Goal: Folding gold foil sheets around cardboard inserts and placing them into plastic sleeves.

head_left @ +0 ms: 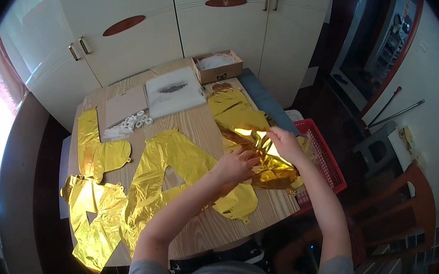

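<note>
Both my hands are over a crumpled gold foil balloon (275,170) on the right side of the table. My right hand (283,142) pinches its upper edge between thumb and fingers. To the left, my left hand (237,165) has its fingers curled onto the foil; its fingertips are partly hidden. Another flat piece of gold foil (229,104) lies just beyond, overlapped by the crumpled one. An A-shaped foil balloon (151,170) lies flat in the middle, partly behind my left forearm. Two more letter-shaped balloons, an L-shaped one (89,142) and one with a small hole (107,216), lie at the left.
White ribbon rolls (140,120) and white sticks (115,133) sit beside a flat beige package (126,105). Behind are a clear plastic package (175,92) and an open cardboard box (220,74). A red plastic basket (330,155) and wooden chair (409,210) stand at the right.
</note>
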`<move>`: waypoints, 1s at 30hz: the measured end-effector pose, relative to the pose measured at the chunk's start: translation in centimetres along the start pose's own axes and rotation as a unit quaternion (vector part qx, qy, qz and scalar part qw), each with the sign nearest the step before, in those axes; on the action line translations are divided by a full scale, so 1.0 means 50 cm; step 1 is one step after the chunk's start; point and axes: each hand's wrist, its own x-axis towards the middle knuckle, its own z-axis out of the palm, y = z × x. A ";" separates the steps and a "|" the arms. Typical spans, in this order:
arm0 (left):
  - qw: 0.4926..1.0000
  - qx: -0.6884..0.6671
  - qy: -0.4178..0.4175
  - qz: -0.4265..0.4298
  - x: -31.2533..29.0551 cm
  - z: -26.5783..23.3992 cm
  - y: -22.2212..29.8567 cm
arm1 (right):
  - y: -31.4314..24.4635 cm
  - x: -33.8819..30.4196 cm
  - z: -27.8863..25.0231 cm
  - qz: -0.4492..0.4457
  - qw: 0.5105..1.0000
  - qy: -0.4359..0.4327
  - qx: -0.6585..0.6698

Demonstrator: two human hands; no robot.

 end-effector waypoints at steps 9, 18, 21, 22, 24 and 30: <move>0.984 0.032 -0.153 -0.080 0.063 -0.027 -0.017 | 0.084 0.139 -0.091 0.061 0.985 0.077 0.143; 0.954 0.076 -0.211 -0.197 0.093 0.025 -0.114 | 0.140 0.176 -0.110 0.048 0.985 0.104 0.126; 0.952 0.085 -0.224 -0.192 0.095 0.032 -0.111 | 0.221 0.198 -0.188 0.095 0.963 0.199 0.154; 0.952 0.080 -0.228 -0.189 0.094 0.029 -0.111 | 0.240 0.208 -0.221 0.105 0.958 0.232 0.132; 0.950 0.085 -0.227 -0.197 0.081 0.028 -0.117 | 0.250 0.222 -0.256 0.125 0.900 0.331 0.254; 0.951 0.074 -0.233 -0.188 0.098 0.026 -0.107 | 0.295 0.190 -0.467 0.143 0.830 0.481 0.243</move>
